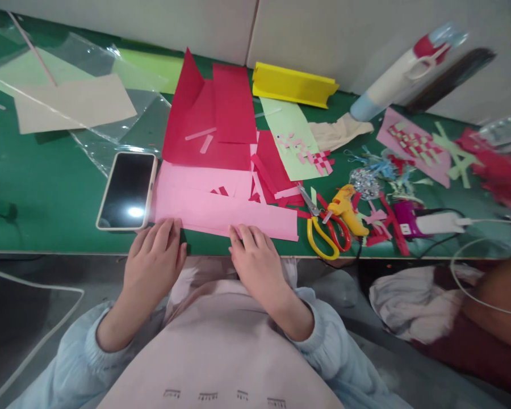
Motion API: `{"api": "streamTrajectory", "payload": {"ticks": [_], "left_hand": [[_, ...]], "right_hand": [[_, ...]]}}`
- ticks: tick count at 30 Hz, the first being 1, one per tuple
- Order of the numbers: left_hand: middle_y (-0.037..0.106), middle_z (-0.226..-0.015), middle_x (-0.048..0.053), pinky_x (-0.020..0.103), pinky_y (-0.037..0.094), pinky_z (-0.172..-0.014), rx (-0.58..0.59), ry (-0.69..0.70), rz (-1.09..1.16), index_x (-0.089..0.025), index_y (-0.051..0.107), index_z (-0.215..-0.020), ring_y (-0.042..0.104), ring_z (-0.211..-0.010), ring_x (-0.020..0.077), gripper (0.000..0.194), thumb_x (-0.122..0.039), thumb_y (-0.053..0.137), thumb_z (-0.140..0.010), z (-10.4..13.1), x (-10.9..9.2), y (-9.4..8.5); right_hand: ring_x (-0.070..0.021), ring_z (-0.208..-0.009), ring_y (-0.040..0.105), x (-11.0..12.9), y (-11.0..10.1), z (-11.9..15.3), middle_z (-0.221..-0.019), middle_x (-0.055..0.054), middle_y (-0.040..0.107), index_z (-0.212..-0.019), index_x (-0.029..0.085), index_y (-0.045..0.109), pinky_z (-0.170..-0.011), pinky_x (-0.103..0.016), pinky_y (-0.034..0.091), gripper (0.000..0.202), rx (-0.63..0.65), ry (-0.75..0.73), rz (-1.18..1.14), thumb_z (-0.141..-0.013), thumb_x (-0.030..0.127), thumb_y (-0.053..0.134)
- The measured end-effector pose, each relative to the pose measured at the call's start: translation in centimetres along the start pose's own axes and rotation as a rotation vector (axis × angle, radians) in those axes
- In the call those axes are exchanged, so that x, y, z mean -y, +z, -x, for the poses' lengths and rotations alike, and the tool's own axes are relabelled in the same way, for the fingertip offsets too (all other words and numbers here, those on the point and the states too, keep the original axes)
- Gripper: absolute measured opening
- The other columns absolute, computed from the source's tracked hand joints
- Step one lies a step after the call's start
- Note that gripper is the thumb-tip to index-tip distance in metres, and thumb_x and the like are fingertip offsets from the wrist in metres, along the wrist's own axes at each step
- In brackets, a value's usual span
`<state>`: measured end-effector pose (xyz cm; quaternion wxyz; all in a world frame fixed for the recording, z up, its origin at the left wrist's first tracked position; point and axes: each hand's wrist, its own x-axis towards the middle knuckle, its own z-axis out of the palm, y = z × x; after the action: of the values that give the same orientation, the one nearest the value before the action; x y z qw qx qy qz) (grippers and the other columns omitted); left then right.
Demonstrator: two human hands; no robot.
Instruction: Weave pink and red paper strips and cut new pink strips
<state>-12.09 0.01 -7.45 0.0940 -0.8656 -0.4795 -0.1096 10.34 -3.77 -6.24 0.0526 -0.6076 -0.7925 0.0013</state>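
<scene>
While the loosely extended left hand point(155, 258) and right hand point(258, 264) are resting on the pink paper point(221, 213) at seven and five o'clock, even pressure is probably keeping its edge straight.

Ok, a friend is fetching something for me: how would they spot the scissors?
On the green table, find the long pink paper at the person's right hand. Just past its right end, by the near table edge, lie the scissors. One handle loop is yellow, the other red, unlike the yellow glue gun beside them.
</scene>
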Motion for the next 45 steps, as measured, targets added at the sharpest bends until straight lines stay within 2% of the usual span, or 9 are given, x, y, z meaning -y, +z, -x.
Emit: {"api": "streamTrajectory", "payload": {"ticks": [4,9,14,20,26,32,35,38,45], "left_hand": [[0.067,-0.128,0.025,0.052,0.046,-0.104,-0.003,0.049,0.019,-0.002,0.059,-0.137,0.064,-0.118,0.0391,0.046,-0.025,0.054,-0.097,-0.6,-1.2,0.0],[0.069,-0.128,0.021,0.05,0.044,-0.111,-0.02,0.153,0.126,-0.005,0.062,-0.132,0.063,-0.121,0.0347,0.039,-0.019,0.051,-0.097,-1.7,-3.6,0.7],[0.072,-0.121,0.017,0.047,0.05,-0.1,-0.031,0.131,0.119,-0.009,0.061,-0.133,0.068,-0.112,0.0332,0.039,-0.017,0.051,-0.096,-2.4,-4.5,0.4],[0.071,-0.122,0.02,0.048,0.048,-0.099,0.011,0.127,0.083,-0.007,0.055,-0.141,0.067,-0.115,0.0352,0.046,-0.019,0.048,-0.097,-2.1,-4.0,-0.3],[0.072,-0.119,0.022,0.049,0.049,-0.092,0.005,0.092,0.036,-0.009,0.044,-0.151,0.068,-0.113,0.0377,0.054,-0.02,0.045,-0.097,-1.5,-2.6,-0.3],[0.07,-0.121,0.023,0.051,0.048,-0.09,0.04,0.004,0.058,-0.011,0.05,-0.147,0.069,-0.109,0.0393,0.052,-0.024,0.046,-0.097,-1.1,-0.8,-0.3],[0.069,-0.122,0.025,0.054,0.049,-0.09,0.044,0.008,0.062,-0.01,0.049,-0.148,0.067,-0.111,0.0415,0.054,-0.024,0.046,-0.097,-1.0,-0.7,-0.3],[0.067,-0.124,0.026,0.054,0.049,-0.095,0.014,0.042,0.04,-0.007,0.051,-0.146,0.066,-0.115,0.0416,0.052,-0.024,0.048,-0.096,-1.3,-1.7,-0.3],[0.07,-0.123,0.02,0.047,0.045,-0.111,-0.027,0.237,0.107,-0.008,0.067,-0.126,0.066,-0.117,0.0327,0.036,-0.019,0.05,-0.096,-3.2,-6.5,0.3]], "right_hand": [[-0.0271,-0.11,0.056,0.6,0.1,-0.6,-0.124,-0.019,0.065,-0.136,0.001,0.06,-0.094,-0.041,0.053,0.041,-0.01,-0.035,0.013,-0.101,0.022,0.054],[-0.0258,-0.106,0.055,1.0,0.3,-1.1,-0.118,-0.014,0.065,-0.142,0.01,0.056,-0.089,-0.041,0.053,0.041,0.01,-0.053,0.003,-0.103,0.018,0.047],[-0.0249,-0.109,0.052,0.4,0.3,-0.3,-0.127,-0.014,0.063,-0.142,0.009,0.055,-0.093,-0.041,0.052,0.041,0.009,-0.011,-0.002,-0.104,0.018,0.044],[-0.0251,-0.113,0.053,-2.8,0.0,2.4,-0.135,-0.014,0.063,-0.143,0.007,0.056,-0.097,-0.04,0.051,0.042,0.015,0.052,0.042,-0.102,0.015,0.045],[-0.0262,-0.117,0.054,-5.9,-0.2,5.3,-0.134,-0.015,0.065,-0.141,0.005,0.058,-0.1,-0.042,0.051,0.042,0.0,0.14,0.086,-0.102,0.015,0.046],[-0.0289,-0.119,0.054,-7.3,-0.7,6.7,-0.134,-0.014,0.065,-0.141,0.003,0.057,-0.1,-0.044,0.049,0.042,0.034,0.176,0.127,-0.103,0.017,0.047],[-0.0298,-0.116,0.055,-6.7,-1.3,6.2,-0.131,-0.018,0.065,-0.139,0.001,0.058,-0.097,-0.045,0.05,0.042,0.054,0.219,0.143,-0.101,0.017,0.05],[-0.0298,-0.112,0.055,-5.2,-1.7,4.9,-0.124,-0.021,0.066,-0.133,0.0,0.061,-0.091,-0.044,0.051,0.037,0.065,0.255,0.134,-0.1,0.016,0.052],[-0.0257,-0.109,0.054,-1.2,-0.9,1.4,-0.122,-0.016,0.063,-0.137,0.005,0.058,-0.092,-0.04,0.052,0.039,0.017,-0.012,0.005,-0.102,0.014,0.046]]}}
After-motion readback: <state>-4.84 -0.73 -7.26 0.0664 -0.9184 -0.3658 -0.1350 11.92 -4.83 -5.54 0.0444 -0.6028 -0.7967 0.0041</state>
